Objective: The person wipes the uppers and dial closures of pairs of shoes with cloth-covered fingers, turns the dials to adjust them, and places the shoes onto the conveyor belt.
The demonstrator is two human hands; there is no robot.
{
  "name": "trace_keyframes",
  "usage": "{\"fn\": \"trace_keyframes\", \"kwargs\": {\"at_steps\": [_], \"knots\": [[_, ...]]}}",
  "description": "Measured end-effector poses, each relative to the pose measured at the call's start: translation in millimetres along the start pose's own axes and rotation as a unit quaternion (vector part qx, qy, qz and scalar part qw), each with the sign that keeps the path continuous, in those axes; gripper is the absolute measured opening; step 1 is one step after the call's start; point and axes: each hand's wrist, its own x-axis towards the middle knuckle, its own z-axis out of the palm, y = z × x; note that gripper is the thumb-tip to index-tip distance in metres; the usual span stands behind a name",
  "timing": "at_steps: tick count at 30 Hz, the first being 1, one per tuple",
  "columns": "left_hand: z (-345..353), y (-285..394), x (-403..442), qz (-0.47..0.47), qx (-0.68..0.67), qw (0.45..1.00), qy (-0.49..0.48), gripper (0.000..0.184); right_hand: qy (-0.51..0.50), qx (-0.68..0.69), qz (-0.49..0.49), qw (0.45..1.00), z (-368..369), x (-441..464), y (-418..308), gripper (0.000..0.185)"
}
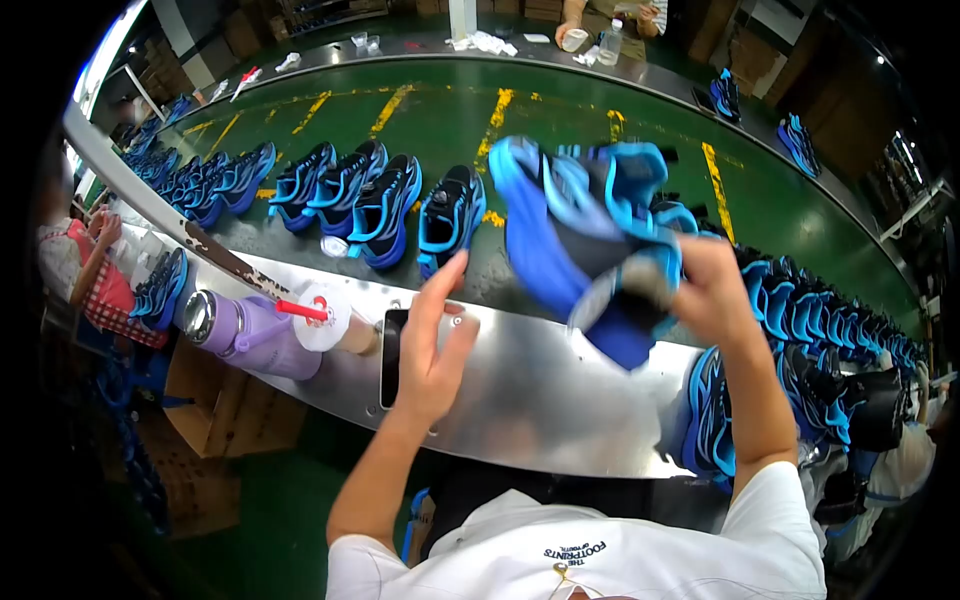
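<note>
My right hand (pixel 707 290) grips a blue-and-black sneaker (pixel 560 235) by its near end, lifted above the metal bench and tilted. The sneaker is smeared by motion, and I cannot tell whether a second shoe is held with it. Nothing is in my left hand (pixel 435 355), which hovers over the bench with its fingers apart. Beside that hand lies a phone (pixel 390 358) with a dark screen. Just beyond its fingertips, a matching sneaker (pixel 450 215) stands on the green-topped line.
Left of the phone are a lidded cup with a red straw (pixel 322 317) and a purple bottle (pixel 250 335). Several sneakers (pixel 800 300) line the right side. A slanted metal post (pixel 165 215) crosses the left. Other people stand at the far left, far side and right.
</note>
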Motion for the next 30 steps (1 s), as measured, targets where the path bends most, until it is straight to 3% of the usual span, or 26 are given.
{"fn": "trace_keyframes", "kwargs": {"at_steps": [1,3,5,6,8,11,13,15,18,20,23,26,30], "knots": [[0,0,-21,0.017,-0.054,0.998,-0.034,0.072,-0.025,-0.032,-0.005,0.999,5,-26,-1,0.034],[13,9,-57,-0.01,-0.046,0.996,-0.082,0.086,-0.013,-0.212,-0.169,0.962,40,-78,10,0.029],[35,14,-90,-0.069,-0.032,0.99,-0.116,0.095,-0.12,-0.206,-0.13,0.963,74,-127,16,0.034],[45,8,-106,-0.073,0.051,0.986,-0.144,0.098,-0.142,-0.196,-0.13,0.962,97,-149,25,0.035],[64,-9,-125,-0.064,0.156,0.981,-0.1,0.076,-0.171,-0.218,-0.103,0.955,125,-179,35,0.037],[58,-7,-112,-0.059,0.198,0.975,-0.079,0.057,-0.131,-0.096,-0.042,0.986,90,-180,22,0.037],[69,21,-95,-0.002,0.267,0.964,0.0,0.052,-0.043,-0.08,-0.072,0.993,57,-177,11,0.043],[69,20,-88,0.031,0.264,0.962,-0.071,0.05,0.067,-0.208,-0.096,0.971,37,-160,-2,0.049],[76,15,-86,0.074,0.28,0.948,-0.135,0.052,-0.01,-0.229,-0.098,0.968,69,-158,53,0.052],[80,14,-89,0.105,0.288,0.941,-0.141,0.052,0.004,-0.154,-0.072,0.985,72,-154,67,0.054],[80,21,-91,0.063,0.311,0.937,-0.146,0.047,0.015,-0.094,-0.024,0.995,77,-150,85,0.056],[96,44,-98,0.064,0.425,0.89,-0.153,0.046,-0.021,-0.104,0.047,0.993,66,-149,58,0.056],[140,39,-107,0.033,0.503,0.859,-0.09,0.043,-0.04,-0.133,0.079,0.987,70,-148,39,0.057]]}}
